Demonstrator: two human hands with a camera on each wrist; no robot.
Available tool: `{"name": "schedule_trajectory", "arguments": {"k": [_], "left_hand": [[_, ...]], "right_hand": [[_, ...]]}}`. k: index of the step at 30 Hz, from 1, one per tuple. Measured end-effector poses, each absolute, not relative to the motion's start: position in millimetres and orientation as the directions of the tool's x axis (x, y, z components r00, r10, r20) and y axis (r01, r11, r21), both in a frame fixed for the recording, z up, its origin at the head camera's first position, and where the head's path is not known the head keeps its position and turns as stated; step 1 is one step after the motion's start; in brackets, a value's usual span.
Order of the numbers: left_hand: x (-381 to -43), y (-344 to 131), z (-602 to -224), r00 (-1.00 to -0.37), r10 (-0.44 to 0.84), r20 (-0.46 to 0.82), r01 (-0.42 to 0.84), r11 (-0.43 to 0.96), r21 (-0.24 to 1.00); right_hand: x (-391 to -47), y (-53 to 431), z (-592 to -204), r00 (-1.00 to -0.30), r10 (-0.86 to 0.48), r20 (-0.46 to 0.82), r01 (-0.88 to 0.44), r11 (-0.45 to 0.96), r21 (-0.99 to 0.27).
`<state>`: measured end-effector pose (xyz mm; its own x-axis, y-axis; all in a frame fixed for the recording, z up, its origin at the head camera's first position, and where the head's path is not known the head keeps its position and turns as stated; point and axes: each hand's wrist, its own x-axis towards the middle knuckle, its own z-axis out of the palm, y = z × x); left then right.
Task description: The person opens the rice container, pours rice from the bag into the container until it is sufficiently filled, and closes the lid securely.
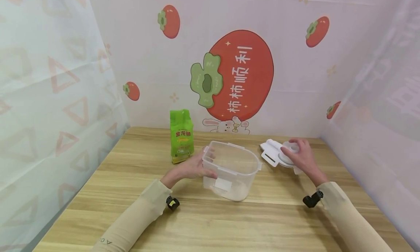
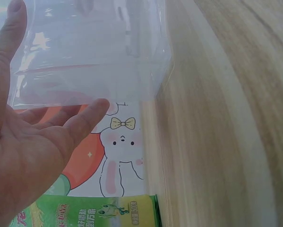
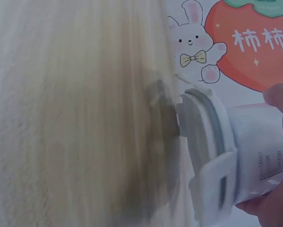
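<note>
A clear plastic container (image 1: 244,179) stands mid-table with its top uncovered. My left hand (image 1: 197,167) grips its left end, thumb along the front wall and fingers on the far side. In the left wrist view, a gap shows between the palm and the container (image 2: 98,52). Over at the right, my right hand (image 1: 303,157) holds a whitish round cup (image 3: 259,146) attached to a white lid (image 1: 272,151), fingers on one side and thumb on the other. Side clips and a slotted flap show on the lid (image 3: 207,142). Dark printed lines mark the cup.
A green and yellow food packet (image 1: 182,139) stands behind my left hand, towards the back of the wooden table (image 1: 213,226). Printed cloth walls (image 1: 147,55) enclose the table at the back and on both sides.
</note>
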<state>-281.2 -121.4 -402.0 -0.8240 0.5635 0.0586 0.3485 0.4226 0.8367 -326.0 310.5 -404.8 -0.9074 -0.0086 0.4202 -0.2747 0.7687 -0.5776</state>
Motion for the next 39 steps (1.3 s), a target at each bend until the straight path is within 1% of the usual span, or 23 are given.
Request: {"name": "schedule_trajectory", "arguments": {"k": [11,14,17,20,23,27,30,34,39], "left_hand": [[-282,-121,-400,-0.826,0.562,0.044,0.333,0.424,0.843],[-282,-120,-400,-0.825,0.564,0.045,0.335,0.423,0.842],[-282,-120,-401,-0.822,0.568,0.048,0.34,0.421,0.841],[-282,-122,-401,-0.818,0.572,0.056,0.347,0.413,0.842],[-282,-123,-402,-0.817,0.573,0.066,0.36,0.417,0.834],[-282,-124,-404,-0.813,0.578,0.068,0.364,0.414,0.834],[-280,-125,-404,-0.814,0.579,0.052,0.344,0.409,0.845],[-277,-129,-404,-0.813,0.582,0.027,0.323,0.411,0.852],[-276,-140,-404,-0.787,0.617,-0.006,0.331,0.43,0.84]], "right_hand": [[-324,318,-412,-0.94,-0.071,0.334,-0.256,0.795,-0.55],[-322,318,-413,-0.942,-0.093,0.324,-0.263,0.803,-0.534],[-322,317,-413,-0.934,-0.113,0.34,-0.278,0.827,-0.489],[-321,312,-411,-0.91,-0.155,0.384,-0.317,0.857,-0.405],[-319,306,-409,-0.872,-0.201,0.446,-0.368,0.871,-0.325],[-316,296,-409,-0.825,-0.241,0.512,-0.419,0.868,-0.268],[-314,291,-412,-0.781,-0.265,0.565,-0.461,0.855,-0.236],[-309,281,-413,-0.739,-0.296,0.606,-0.528,0.813,-0.247],[-300,262,-410,-0.734,-0.332,0.593,-0.585,0.752,-0.304]]}}
